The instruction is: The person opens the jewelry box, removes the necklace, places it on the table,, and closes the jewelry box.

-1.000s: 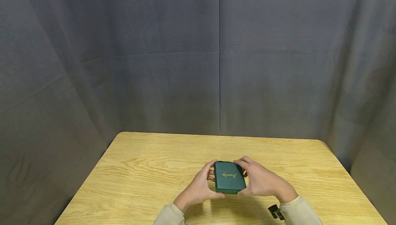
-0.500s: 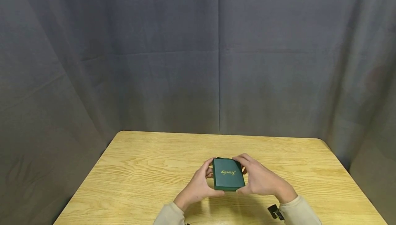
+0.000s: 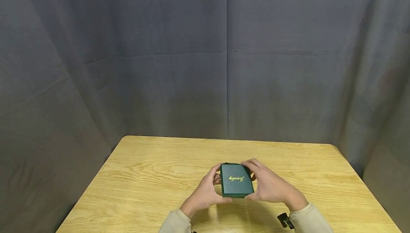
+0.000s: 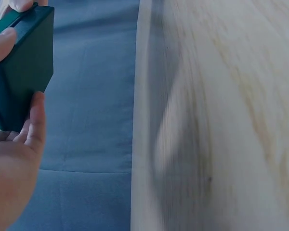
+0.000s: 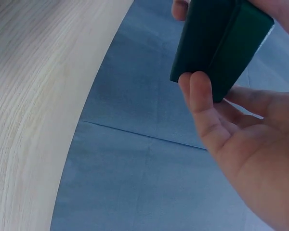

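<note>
Held above the table between both hands is a dark green jewelry box with gold "Jewelry" lettering that reads upside down in the head view. My left hand grips its left side, thumb at the near edge and fingers at the far corner. On the opposite side my right hand grips the box the same way. In the left wrist view the box shows its side, with fingertips under its lower edge. The right wrist view shows a seam along the side of the box. Its lid appears closed.
The light wood-grain table spreads beneath the hands, and their shadow falls on it. Grey curtains hang behind the table and along both sides. A small black piece sits by the right sleeve cuff.
Over the last second the box and both hands have risen slightly in the head view, with the box moving a touch left. Since half a second ago they look nearly still.
</note>
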The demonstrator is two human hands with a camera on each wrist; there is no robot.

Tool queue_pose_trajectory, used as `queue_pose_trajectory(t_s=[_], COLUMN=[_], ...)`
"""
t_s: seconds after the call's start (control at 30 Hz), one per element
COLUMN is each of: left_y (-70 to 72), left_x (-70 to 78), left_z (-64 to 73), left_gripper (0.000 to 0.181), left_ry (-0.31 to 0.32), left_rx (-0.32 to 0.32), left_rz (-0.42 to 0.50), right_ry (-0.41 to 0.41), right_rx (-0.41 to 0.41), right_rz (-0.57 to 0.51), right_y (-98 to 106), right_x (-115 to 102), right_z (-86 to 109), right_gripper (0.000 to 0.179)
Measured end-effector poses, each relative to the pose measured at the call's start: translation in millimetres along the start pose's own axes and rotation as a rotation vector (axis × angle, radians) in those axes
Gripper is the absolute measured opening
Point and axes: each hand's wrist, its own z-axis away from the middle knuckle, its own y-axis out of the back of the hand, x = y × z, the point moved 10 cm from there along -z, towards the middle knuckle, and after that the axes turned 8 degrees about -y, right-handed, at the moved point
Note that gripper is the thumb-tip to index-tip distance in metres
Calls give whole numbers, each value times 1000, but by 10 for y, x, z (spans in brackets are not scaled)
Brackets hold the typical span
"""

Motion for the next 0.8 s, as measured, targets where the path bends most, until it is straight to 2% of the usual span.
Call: queue_pose_trajectory(t_s=[0.17,0.37,0.67,0.8], left_y=[20,8,-19,-19], left_x=[9,36,54,33], left_z=[6,12,2,1], left_gripper=[101,96,98,98], left_ry=[-8,-21,2,15], left_rx=[19,10,-19,-33], left_rz=[8,20,76,63], right_ry=[9,1,32,18], right_rx=[13,-10,50,44], right_rz=[-1,-21,-3,-1], right_y=[15,5,41,45], right_x=[-4,21,-42,-33], right_z=[-12,-8,-9,-1], right_gripper=[87,86,87,86])
